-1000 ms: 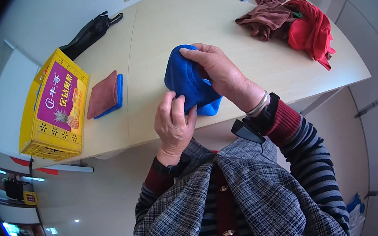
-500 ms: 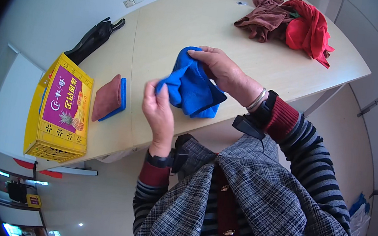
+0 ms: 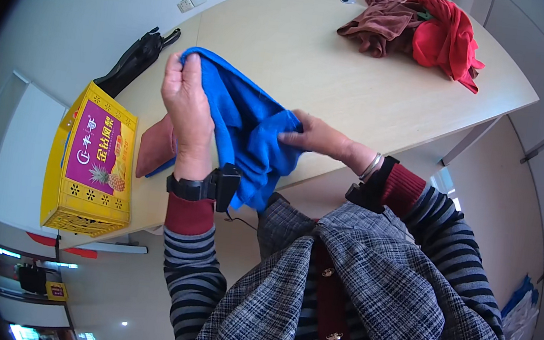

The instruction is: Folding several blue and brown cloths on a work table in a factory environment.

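Observation:
A blue cloth (image 3: 250, 123) hangs between my two hands above the table's near edge, partly spread, with its lower part dangling in loose folds. My left hand (image 3: 188, 102) is raised and pinches the cloth's upper left corner. On the other side my right hand (image 3: 320, 138) grips the bunched right edge, thumb on the near face. Behind my left wrist lies a folded brownish-pink cloth (image 3: 154, 147) on top of a folded blue one; my hand and forearm hide part of this stack.
A yellow carton (image 3: 93, 161) with a purple panel stands at the table's left end. Behind it lies a black umbrella-like bundle (image 3: 137, 62). Crumpled brown cloth (image 3: 385, 21) and red cloth (image 3: 444, 41) lie heaped at the far right of the pale wooden table (image 3: 287, 43).
The bunched blue cloth has been opened out wider. My left hand has moved up and left with one corner, while my right hand has come lower and slightly right.

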